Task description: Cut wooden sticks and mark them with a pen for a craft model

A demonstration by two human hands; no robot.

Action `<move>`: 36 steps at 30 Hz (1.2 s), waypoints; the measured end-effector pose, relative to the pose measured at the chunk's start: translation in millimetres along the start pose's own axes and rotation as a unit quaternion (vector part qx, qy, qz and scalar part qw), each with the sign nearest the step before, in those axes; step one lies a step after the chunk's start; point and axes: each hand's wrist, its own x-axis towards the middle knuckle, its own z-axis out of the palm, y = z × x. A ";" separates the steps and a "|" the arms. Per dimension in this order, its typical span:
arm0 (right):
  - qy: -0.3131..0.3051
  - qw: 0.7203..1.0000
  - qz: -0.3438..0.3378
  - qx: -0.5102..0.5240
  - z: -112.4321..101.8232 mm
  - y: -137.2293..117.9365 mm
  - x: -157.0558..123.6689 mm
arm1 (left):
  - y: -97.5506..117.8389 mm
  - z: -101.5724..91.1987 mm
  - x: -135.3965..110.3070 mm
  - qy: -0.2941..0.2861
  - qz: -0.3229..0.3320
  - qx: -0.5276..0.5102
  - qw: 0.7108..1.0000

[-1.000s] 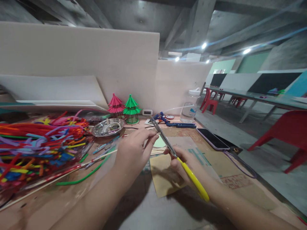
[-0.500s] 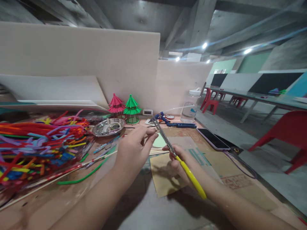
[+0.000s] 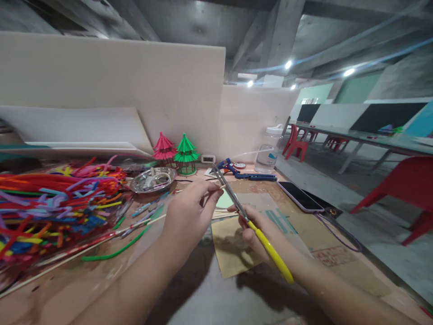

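My left hand [image 3: 194, 205] is closed, pinching a thin wooden stick [image 3: 157, 219] between thumb and fingertips. The stick's short end shows past the fingertips, at the metal blades of yellow-handled scissors [image 3: 270, 250]. My right hand [image 3: 259, 225] is wrapped around these scissors, their blades pointing up and left, slightly apart. Whether the blades touch the stick I cannot tell. Below the hands lies a square of yellowish paper [image 3: 233, 253]. Behind them are a pale green piece [image 3: 225, 201] and several more sticks [image 3: 223, 214].
Colourful pipe cleaners [image 3: 64, 203] are heaped at left, near a metal dish [image 3: 138, 185]. Small pink [image 3: 164, 146] and green pagoda models [image 3: 186, 153] stand behind. A blue glue gun [image 3: 226, 164], blue-handled pliers [image 3: 259, 177], a water bottle [image 3: 267, 155] and a phone [image 3: 301, 197] lie toward the right.
The scissors have shifted very slightly, and their blades now meet the stick's end in view. Both hands stay almost in the same place.
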 end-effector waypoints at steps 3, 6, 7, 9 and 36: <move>-0.003 1.000 0.005 0.006 -1.6 -3.8 0.8 | 0.4 -0.6 0.0 0.003 0.010 0.009 1.000; -0.013 1.000 0.006 0.011 -5.5 -13.3 3.5 | 1.0 -1.1 -0.5 0.002 0.012 0.020 1.000; -0.016 1.000 0.008 0.008 -6.7 -15.8 4.2 | 1.0 -1.2 -0.7 0.001 0.012 0.023 1.000; -0.015 1.000 0.016 0.002 -7.9 -18.2 4.9 | 0.8 -1.0 -1.4 -0.002 0.013 0.027 1.000; 0.082 0.996 -0.025 0.008 -5.8 -5.2 8.0 | 14.1 -8.3 10.4 -0.041 -0.131 -0.252 0.958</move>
